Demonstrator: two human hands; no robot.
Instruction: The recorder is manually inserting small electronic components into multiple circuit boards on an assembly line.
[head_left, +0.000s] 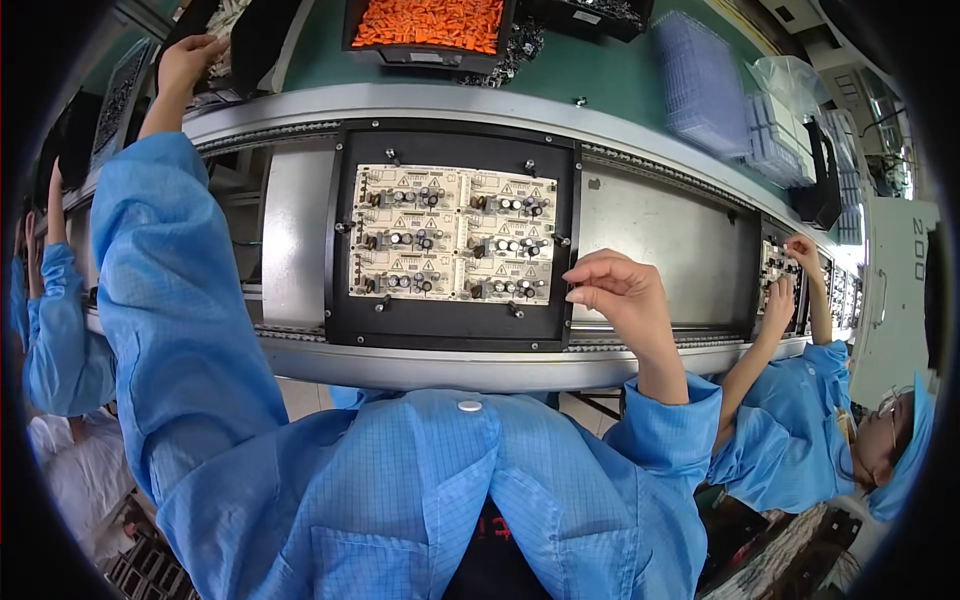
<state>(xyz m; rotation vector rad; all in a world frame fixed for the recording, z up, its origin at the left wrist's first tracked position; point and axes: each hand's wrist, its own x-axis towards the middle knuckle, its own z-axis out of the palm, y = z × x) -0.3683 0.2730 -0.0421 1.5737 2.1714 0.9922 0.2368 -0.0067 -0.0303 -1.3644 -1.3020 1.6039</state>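
Evidently, the circuit board panel [457, 232] lies flat within the black frame [450, 327], which serves as reference below. The panel is cream, divided into six matching sections in two columns of three, each populated with upright cylindrical components and dark smaller parts. Metal posts stand around its edges.

Printed triangular warning symbols repeat across the panel; its finer print is too small to read. Beyond the frame's far side, the black bin [425, 57] of orange parts [430, 22] bears a small pale label, illegible. Well to the frame's right, a pale cabinet [898, 300] carries large dark numerals.

The right hand [628, 295] is at the frame's right edge, thumb and forefinger narrowly spaced; whether anything is held cannot be determined. The left hand [188, 64] reaches beyond the frame's far-left corner to pale parts [226, 22], fingers bent; its grip cannot be verified.
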